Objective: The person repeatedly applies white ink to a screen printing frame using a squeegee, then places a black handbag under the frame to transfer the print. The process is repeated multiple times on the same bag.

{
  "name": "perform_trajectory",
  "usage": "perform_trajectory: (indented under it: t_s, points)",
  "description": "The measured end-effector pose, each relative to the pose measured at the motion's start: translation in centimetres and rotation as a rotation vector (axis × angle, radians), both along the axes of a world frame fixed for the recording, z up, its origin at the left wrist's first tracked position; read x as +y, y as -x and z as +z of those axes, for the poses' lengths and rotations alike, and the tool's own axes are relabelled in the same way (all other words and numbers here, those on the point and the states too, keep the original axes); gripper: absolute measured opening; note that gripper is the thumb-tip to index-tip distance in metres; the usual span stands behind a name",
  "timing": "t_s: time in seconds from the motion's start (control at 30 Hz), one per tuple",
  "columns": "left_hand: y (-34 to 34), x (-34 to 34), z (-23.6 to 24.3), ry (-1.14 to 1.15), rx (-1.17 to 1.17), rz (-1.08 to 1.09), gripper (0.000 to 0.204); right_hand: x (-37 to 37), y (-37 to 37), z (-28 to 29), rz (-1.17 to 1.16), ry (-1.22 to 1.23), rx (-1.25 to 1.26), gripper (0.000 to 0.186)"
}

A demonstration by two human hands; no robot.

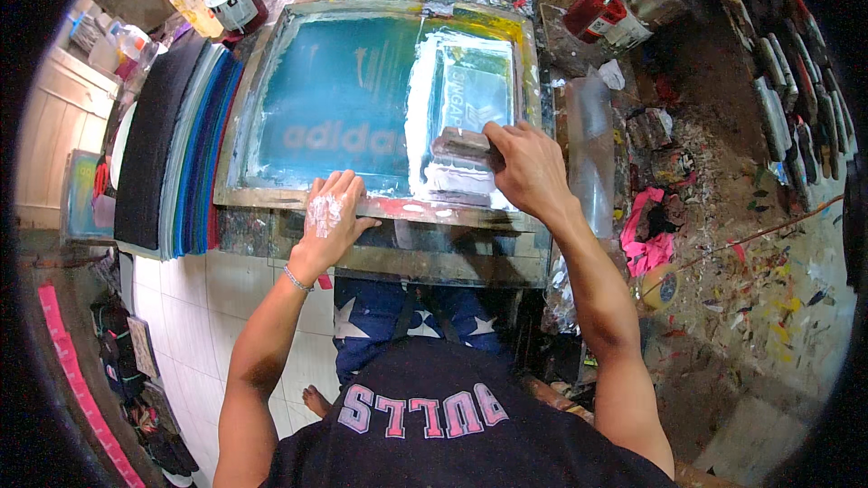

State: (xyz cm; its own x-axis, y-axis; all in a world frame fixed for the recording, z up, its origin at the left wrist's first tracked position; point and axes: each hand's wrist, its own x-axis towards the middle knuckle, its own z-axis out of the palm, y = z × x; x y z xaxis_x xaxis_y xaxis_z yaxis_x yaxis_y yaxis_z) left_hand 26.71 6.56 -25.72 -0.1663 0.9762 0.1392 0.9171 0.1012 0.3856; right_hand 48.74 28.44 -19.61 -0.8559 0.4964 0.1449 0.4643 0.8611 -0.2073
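Observation:
A wooden-framed printing screen point(237, 190) lies on the work table, its mesh teal with faint lettering and stripes. White ink streaks one smaller window point(475, 90) on its right side. My right hand point(532, 163) is closed around the end of a squeegee point(463, 146), a short ink-smeared block resting on the lower part of that window. White ink lies around the blade. On the near rail of the screen rests my left hand point(331, 208), fingers stretched flat and thumb apart, white ink smeared over its back.
Folded dark and blue cloths point(172, 149) are stacked left of the screen. Behind them stands an ink-stained pail point(237, 5). A red container point(594, 14) sits at the back right. A clear sheet roll point(589, 154) lies beside the screen; pink cloth point(644, 239) lies further right.

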Motion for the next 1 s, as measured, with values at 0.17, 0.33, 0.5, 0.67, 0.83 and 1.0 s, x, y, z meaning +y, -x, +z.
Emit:
perform_trajectory:
  t_s: [0.17, 0.33, 0.5, 0.67, 0.83, 1.0]
  points:
    - [0.0, 0.1, 0.3, 0.008, 0.006, 0.004, 0.049, 0.7, 0.0, 0.2, 0.020, 0.058, -0.138, 0.019]
    - [0.0, 0.1, 0.3, 0.013, 0.011, 0.007, 0.048, -2.1, -1.4, 0.0, 0.113, 0.085, -0.018, 0.018]
    - [-0.1, 0.2, 0.3, -0.011, 0.005, 0.009, 0.051, -2.8, -1.2, -4.6, 0.059, -0.210, 0.080, 0.017]
    - [-0.1, 0.4, 1.1, 0.062, -0.006, 0.008, 0.051, 8.1, 5.1, -6.3, -0.031, -0.385, 0.199, 0.013]
    - [-0.2, 0.7, 1.8, 0.087, -0.046, 0.030, 0.047, 16.5, 8.6, -1.4, 0.022, -0.097, 0.027, 0.025]
    - [-0.1, 0.8, 1.7, 0.124, -0.056, 0.032, 0.047, 19.9, 12.1, -1.2, -0.022, -0.200, -0.043, 0.031]
